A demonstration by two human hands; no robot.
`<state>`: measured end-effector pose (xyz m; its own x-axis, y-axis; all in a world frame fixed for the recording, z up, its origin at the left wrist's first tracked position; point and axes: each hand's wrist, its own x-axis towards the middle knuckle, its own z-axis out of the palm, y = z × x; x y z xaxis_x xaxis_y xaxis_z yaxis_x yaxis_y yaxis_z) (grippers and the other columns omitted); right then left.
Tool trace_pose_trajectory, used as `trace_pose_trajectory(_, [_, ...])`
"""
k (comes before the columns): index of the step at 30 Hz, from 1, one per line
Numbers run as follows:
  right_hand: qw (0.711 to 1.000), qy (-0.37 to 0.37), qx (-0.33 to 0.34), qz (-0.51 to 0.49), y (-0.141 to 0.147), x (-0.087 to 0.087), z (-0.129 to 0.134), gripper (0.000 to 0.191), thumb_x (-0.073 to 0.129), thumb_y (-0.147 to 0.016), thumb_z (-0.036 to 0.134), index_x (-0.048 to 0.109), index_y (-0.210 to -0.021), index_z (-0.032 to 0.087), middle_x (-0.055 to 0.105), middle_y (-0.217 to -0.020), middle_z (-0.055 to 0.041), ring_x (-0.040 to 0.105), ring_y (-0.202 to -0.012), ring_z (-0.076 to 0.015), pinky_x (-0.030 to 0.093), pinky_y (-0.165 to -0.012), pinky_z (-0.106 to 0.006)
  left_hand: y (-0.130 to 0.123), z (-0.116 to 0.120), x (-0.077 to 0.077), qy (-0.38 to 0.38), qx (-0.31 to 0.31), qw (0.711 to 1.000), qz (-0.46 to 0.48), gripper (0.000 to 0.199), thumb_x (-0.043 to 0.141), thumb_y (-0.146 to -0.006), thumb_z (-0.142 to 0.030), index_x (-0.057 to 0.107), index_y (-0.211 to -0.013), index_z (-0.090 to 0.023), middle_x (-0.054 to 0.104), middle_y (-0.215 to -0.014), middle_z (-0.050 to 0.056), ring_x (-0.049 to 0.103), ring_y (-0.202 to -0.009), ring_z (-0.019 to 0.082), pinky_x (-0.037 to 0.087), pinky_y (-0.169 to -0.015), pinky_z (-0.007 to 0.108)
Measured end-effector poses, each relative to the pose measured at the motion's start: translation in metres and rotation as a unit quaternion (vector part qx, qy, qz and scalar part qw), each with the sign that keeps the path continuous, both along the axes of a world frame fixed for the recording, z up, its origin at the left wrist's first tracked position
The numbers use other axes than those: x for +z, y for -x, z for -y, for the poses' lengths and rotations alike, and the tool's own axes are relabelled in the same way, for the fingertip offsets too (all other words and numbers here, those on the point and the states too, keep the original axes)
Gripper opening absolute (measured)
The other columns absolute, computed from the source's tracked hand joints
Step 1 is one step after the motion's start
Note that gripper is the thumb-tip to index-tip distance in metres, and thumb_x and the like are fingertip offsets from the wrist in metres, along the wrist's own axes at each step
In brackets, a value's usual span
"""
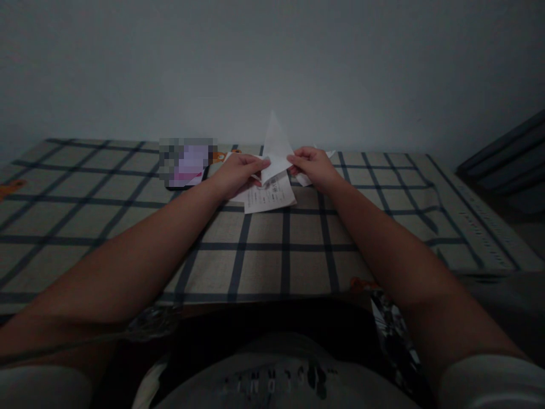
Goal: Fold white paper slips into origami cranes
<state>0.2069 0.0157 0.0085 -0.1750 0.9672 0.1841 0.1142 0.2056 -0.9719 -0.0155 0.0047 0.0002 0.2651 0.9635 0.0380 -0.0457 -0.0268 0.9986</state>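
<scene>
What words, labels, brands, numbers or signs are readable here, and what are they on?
Nothing reads reliably.
Raised white paper: no visible text.
Printed sheet: print too small.
Tablecloth: right-edge lettering blurred.
Shirt: letters too dim, blurred.
Phone-like device: partly pixelated, nothing readable.

Dim, flat grey light fills the room around me. A plain wall rises behind the table, whose far edge sits close against it. A beige tablecloth with dark blue checks covers the top, lettering printed near its right-hand end. Off to my right, a dark, ridged surface slopes, too murky to identify.
</scene>
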Motion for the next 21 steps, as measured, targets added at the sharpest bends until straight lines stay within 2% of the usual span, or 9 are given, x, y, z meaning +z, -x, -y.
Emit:
trace_pose_trajectory(3, [1.000,-0.001,-0.012,-0.003,-0.0013,-0.0008,-0.0020,0.019,0.070,-0.095,0.016,0.063,-0.077,0.018,0.062,-0.061,0.0040,0.054,-0.054,-0.0066,0.048,-0.058,-0.018,0.0016,-0.0011,0.0000,0.004,-0.008,1.000,-0.011,0.020,0.079,-0.086,-0.026,0.076,-0.071,-0.013,0.074,-0.069,0.006,0.063,-0.055,0.010,0.050,-0.051,0.019])
trace_pose_trajectory(8, [1.000,0.000,-0.011,-0.005,-0.0027,-0.0031,-0.0053,0.019,0.072,-0.094,0.019,0.062,-0.078,0.018,0.062,-0.061,0.0046,0.055,-0.053,-0.0060,0.048,-0.057,-0.017,-0.0008,0.0039,0.0053,0.020,0.016,0.999,-0.028,0.019,0.075,-0.088,-0.018,0.074,-0.070,-0.012,0.071,-0.064,0.005,0.059,-0.051,0.007,0.047,-0.051,0.017])
trace_pose_trajectory(12, [1.000,-0.003,-0.012,-0.010,-0.0029,-0.0060,-0.0076,0.018,0.073,-0.093,0.022,0.062,-0.080,0.018,0.063,-0.063,0.0042,0.056,-0.055,-0.0069,0.049,-0.059,-0.018,0.0000,0.0014,0.0028,0.018,0.008,1.000,-0.013,0.018,0.076,-0.088,-0.022,0.075,-0.074,-0.011,0.073,-0.067,0.006,0.063,-0.054,0.009,0.050,-0.052,0.018])
trace_pose_trajectory(17, [0.999,0.005,-0.026,-0.031,-0.0029,-0.0059,-0.0080,0.019,0.071,-0.094,0.017,0.061,-0.078,0.019,0.063,-0.062,0.0043,0.056,-0.053,-0.0066,0.049,-0.058,-0.018,0.0036,-0.0031,-0.0012,0.008,-0.036,0.999,-0.023,0.021,0.078,-0.086,-0.026,0.075,-0.075,-0.009,0.075,-0.074,0.010,0.068,-0.061,0.012,0.053,-0.054,0.019])
trace_pose_trajectory(21, [0.999,0.004,-0.032,-0.029,-0.0020,-0.0029,-0.0060,0.020,0.071,-0.095,0.016,0.063,-0.077,0.018,0.064,-0.063,0.0035,0.057,-0.054,-0.0068,0.049,-0.058,-0.019,0.0040,-0.0040,-0.0026,0.008,-0.024,0.999,-0.028,0.020,0.078,-0.087,-0.025,0.073,-0.075,-0.010,0.073,-0.071,0.008,0.064,-0.055,0.010,0.051,-0.053,0.020])
